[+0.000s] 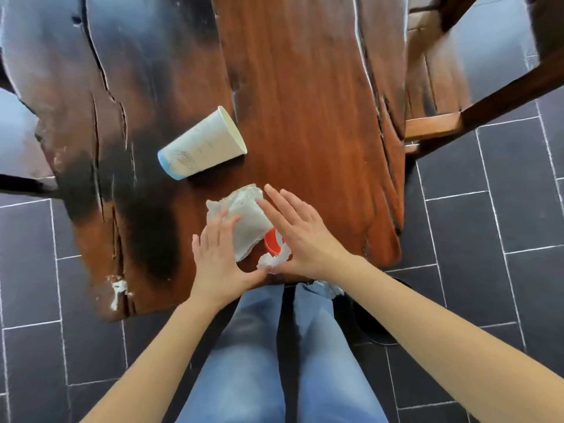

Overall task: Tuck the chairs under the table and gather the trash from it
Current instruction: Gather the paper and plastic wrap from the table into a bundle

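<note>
Flanking the crumpled wrapper (pixel 244 222) and red lid (pixel 272 243) near the surface's (pixel 320 117) near edge, both hands (pixel 218 257) (pixel 300 232) lie open, gripping nothing; the trash looks light and soft, easily scooped from its sides.

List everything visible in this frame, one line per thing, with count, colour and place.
table: 1, reddish-brown wood with dark patches, centre
paper cup: 1, white with a blue base, lying on its side, on the table beyond the hands
crumpled wrapper: 1, whitish, on the table between the hands
lid: 1, red, partly under the wrapper and right hand
tissue scrap: 1, white, near table edge by the lid
chair: 1, brown wood, right of the table
floor tiles: many, dark grey
legs: 2, blue jeans, bottom centre
left hand: 1, open, on the wrapper
right hand: 1, open, over the lid
</note>
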